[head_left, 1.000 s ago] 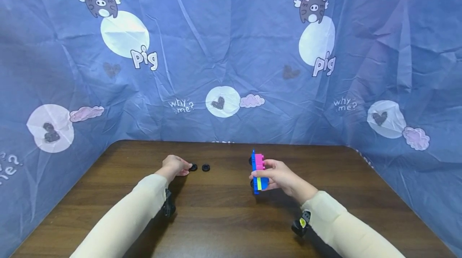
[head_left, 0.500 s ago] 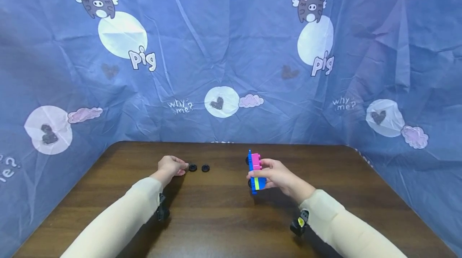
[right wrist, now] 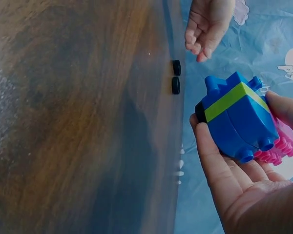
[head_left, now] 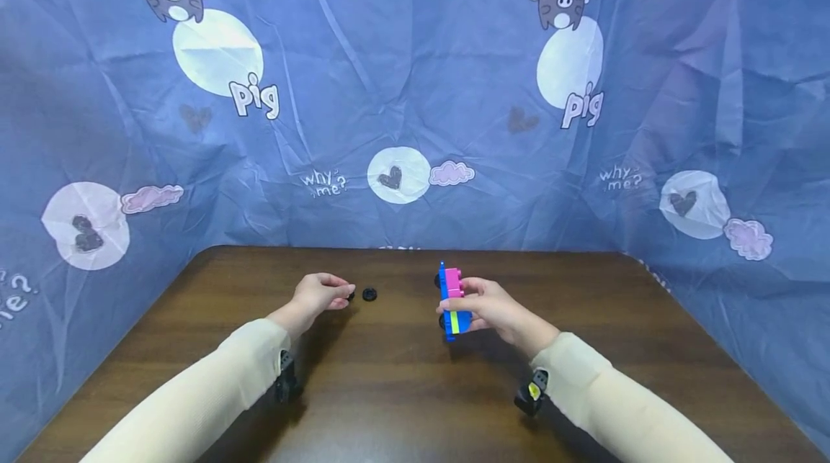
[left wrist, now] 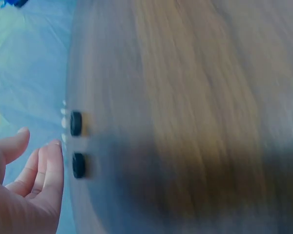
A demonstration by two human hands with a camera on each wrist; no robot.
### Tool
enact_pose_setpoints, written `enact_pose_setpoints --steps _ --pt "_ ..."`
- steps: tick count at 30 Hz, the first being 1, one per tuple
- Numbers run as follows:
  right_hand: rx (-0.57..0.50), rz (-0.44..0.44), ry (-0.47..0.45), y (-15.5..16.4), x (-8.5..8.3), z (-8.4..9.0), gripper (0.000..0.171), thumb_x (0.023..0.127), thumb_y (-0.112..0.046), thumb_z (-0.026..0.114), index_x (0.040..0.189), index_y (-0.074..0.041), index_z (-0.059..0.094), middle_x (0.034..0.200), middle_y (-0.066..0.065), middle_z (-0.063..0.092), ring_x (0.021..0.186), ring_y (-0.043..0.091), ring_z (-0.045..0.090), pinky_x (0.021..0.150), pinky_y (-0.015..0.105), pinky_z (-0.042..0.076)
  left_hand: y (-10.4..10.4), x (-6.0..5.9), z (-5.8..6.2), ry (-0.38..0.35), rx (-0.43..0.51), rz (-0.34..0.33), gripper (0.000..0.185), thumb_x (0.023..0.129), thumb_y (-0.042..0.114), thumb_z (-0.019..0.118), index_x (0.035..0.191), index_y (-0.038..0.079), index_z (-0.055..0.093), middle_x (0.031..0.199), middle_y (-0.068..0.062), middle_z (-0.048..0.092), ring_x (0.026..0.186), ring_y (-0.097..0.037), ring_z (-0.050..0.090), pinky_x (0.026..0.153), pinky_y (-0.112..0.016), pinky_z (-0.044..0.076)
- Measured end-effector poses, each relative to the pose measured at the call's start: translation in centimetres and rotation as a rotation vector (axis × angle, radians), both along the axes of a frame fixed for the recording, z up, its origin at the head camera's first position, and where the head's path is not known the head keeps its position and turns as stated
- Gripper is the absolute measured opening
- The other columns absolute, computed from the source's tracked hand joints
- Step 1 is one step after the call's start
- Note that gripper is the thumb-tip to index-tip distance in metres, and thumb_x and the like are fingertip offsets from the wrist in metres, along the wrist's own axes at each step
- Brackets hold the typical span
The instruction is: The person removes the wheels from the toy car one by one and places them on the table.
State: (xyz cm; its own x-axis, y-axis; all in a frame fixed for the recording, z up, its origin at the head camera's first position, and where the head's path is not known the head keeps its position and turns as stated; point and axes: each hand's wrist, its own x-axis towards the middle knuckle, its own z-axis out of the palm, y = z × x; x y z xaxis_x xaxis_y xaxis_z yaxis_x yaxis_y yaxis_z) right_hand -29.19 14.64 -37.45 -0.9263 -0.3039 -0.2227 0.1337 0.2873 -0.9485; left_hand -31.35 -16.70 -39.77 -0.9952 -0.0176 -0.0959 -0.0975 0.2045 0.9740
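Note:
My right hand point(head_left: 496, 308) grips a toy car point(head_left: 452, 281) of blue, pink and yellow-green blocks, held up on its side with black wheels facing left. In the right wrist view, the thumb and fingers wrap the blue body point(right wrist: 241, 119) from both sides. At the left, my left hand point(head_left: 316, 295) hovers beside two loose black wheels on the table. Its fingertips overlap the left wheel point(left wrist: 78, 165) in the head view. The left wrist view shows thumb and fingers spread apart, holding nothing. The right wheel point(head_left: 369, 294) lies a short way beyond those fingertips.
The brown wooden table point(head_left: 389, 391) ends at a far edge just behind the wheels. Blue printed cloth point(head_left: 415, 88) hangs around its back and sides. A small black camera point(head_left: 285, 376) is strapped on each wrist.
My left hand drew back left from the left wheel, then came right again to overlap it. The toy car has shifted slightly left in my right hand. Both wheels stay on the table.

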Motion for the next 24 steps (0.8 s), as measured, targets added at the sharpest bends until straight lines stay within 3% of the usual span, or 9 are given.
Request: enact_pose_setpoints --steps 3,8,11,17,20,24 --pt "-0.004 0.008 0.016 -0.2 0.1 0.0 0.058 0.084 -0.032 0.076 0.129 -0.005 0.051 0.109 0.011 0.073 0.091 0.021 0.069 0.083 0.037 0.059 0.8 0.3 0.5 0.003 0.023 -0.029 0.028 0.092 0.006 0.064 0.108 -0.016 0.057 0.084 -0.014 0.068 0.063 -0.009 0.066 0.07 -0.027 0.06" --pt "-0.013 -0.013 0.062 -0.6 0.2 0.0 0.059 0.084 -0.026 0.076 0.132 -0.002 0.051 0.113 0.015 0.07 0.086 0.018 0.068 0.076 0.033 0.059 2.1 0.5 1.5 -0.021 0.068 -0.113 0.04 0.095 0.014 0.062 0.117 -0.017 0.051 0.083 -0.014 0.067 0.065 -0.012 0.067 0.074 -0.03 0.06" --pt "-0.009 -0.044 0.097 -0.9 0.4 0.0 0.06 0.083 -0.022 0.077 0.132 0.0 0.051 0.118 0.018 0.067 0.086 0.017 0.066 0.075 0.034 0.058 2.6 0.6 2.1 -0.055 0.074 -0.205 0.045 0.097 0.019 0.06 0.12 -0.017 0.049 0.09 -0.018 0.068 0.072 -0.017 0.07 0.081 -0.034 0.059" --pt "0.049 -0.089 0.176 -1.2 0.5 0.1 0.056 0.081 -0.021 0.079 0.128 -0.001 0.055 0.118 0.02 0.065 0.093 0.02 0.064 0.088 0.043 0.056 4.2 1.3 3.2 -0.076 0.077 -0.375 0.05 0.099 0.026 0.056 0.123 -0.018 0.049 0.098 -0.022 0.069 0.088 -0.03 0.072 0.092 -0.044 0.054" --pt "0.072 -0.078 0.216 -1.4 0.6 0.2 0.053 0.08 -0.021 0.08 0.124 -0.002 0.058 0.115 0.017 0.066 0.093 0.022 0.064 0.087 0.043 0.056 5.0 1.8 3.9 -0.084 0.081 -0.412 0.053 0.099 0.029 0.056 0.123 -0.018 0.049 0.1 -0.024 0.069 0.093 -0.035 0.071 0.092 -0.044 0.054" --pt "0.07 -0.025 0.278 -1.7 0.6 0.4 0.047 0.079 -0.017 0.081 0.119 -0.002 0.061 0.109 0.015 0.068 0.089 0.019 0.063 0.079 0.034 0.056 6.0 2.2 4.8 -0.094 0.068 -0.442 0.057 0.099 0.035 0.055 0.123 -0.016 0.051 0.105 -0.027 0.067 0.098 -0.037 0.069 0.087 -0.038 0.057"
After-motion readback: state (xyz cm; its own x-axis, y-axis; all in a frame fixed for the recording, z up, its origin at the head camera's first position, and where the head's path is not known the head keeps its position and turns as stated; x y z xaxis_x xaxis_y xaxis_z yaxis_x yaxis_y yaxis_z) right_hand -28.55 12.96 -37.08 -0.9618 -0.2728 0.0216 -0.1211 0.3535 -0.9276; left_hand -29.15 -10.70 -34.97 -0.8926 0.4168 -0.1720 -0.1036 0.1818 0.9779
